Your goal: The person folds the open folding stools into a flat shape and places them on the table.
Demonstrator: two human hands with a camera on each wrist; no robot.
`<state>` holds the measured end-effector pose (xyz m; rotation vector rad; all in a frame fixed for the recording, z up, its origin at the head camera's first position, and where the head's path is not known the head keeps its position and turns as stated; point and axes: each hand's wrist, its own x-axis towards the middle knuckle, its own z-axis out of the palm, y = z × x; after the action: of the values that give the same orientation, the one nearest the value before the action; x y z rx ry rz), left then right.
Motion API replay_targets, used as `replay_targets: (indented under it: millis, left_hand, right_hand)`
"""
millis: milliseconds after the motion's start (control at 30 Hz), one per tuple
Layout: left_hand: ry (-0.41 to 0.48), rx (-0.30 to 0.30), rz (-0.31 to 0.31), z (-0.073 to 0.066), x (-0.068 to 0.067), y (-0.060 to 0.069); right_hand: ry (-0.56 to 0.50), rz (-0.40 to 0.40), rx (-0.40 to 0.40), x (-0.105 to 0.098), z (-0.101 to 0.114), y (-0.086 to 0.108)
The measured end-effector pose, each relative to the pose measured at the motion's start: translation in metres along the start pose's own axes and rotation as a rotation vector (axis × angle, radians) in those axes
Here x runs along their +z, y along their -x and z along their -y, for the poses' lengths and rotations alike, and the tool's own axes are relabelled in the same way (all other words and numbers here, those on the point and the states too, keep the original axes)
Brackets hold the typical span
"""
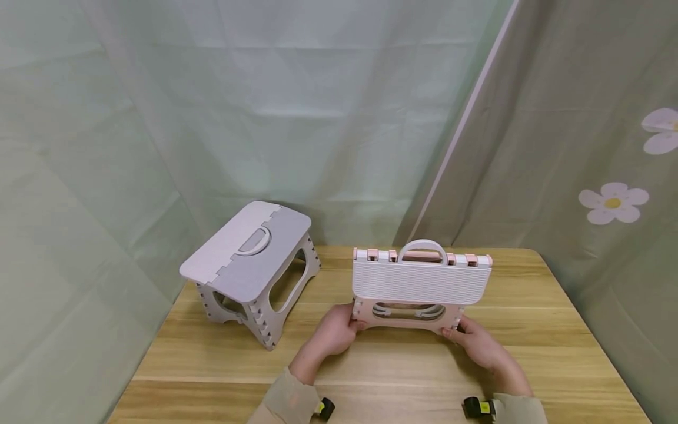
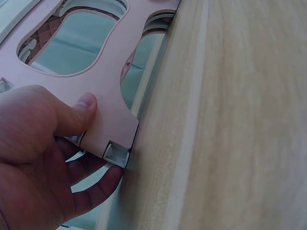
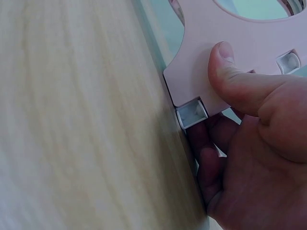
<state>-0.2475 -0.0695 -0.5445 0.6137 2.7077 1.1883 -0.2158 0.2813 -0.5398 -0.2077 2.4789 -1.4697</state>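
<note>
A pink and white folding stool (image 1: pixel 421 282) stands on the wooden table, its top folded down and its white carry handle arched upward. My left hand (image 1: pixel 337 330) grips the lower left end of its pink leg panel; in the left wrist view the thumb of the left hand (image 2: pixel 53 143) lies on the panel's face and the fingers curl behind. At the opposite end, my right hand (image 1: pixel 477 341) holds the other lower corner. The right wrist view shows the right hand (image 3: pixel 259 115) with its thumb on the pink leg panel (image 3: pixel 196 67) and its fingers behind the edge.
A grey and white folding stool (image 1: pixel 281 259) stands opened out at the left of the wooden table (image 1: pixel 402 377). Pale curtains (image 1: pixel 318 118) hang behind and at the sides, the right one with white flowers (image 1: pixel 612 203).
</note>
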Motion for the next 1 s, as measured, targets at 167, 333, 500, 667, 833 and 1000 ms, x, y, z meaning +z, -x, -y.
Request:
replay_targets:
  millis: [167, 333, 500, 667, 833, 1000]
  left_hand:
    - [0.004, 0.002, 0.001, -0.001, -0.001, 0.0]
    - [0.023, -0.005, 0.013, 0.001, -0.002, 0.0]
    - [0.052, 0.024, 0.038, 0.004, -0.006, 0.0]
    - [0.064, 0.038, 0.059, 0.007, -0.013, 0.002]
    - [0.091, 0.031, 0.055, 0.007, -0.018, 0.001]
    - [0.087, 0.026, 0.062, 0.007, -0.022, -0.001]
  right_hand:
    - [0.0, -0.017, 0.002, 0.0, 0.001, 0.0]
    - [0.002, -0.012, 0.0, 0.0, -0.001, 0.001]
    - [0.007, -0.022, 0.012, -0.001, -0.002, -0.001]
    - [0.022, -0.018, 0.001, -0.003, -0.005, -0.004]
    - [0.003, -0.027, 0.005, -0.006, -0.007, -0.004]
    - [-0.046, -0.039, 0.015, -0.008, -0.01, -0.003]
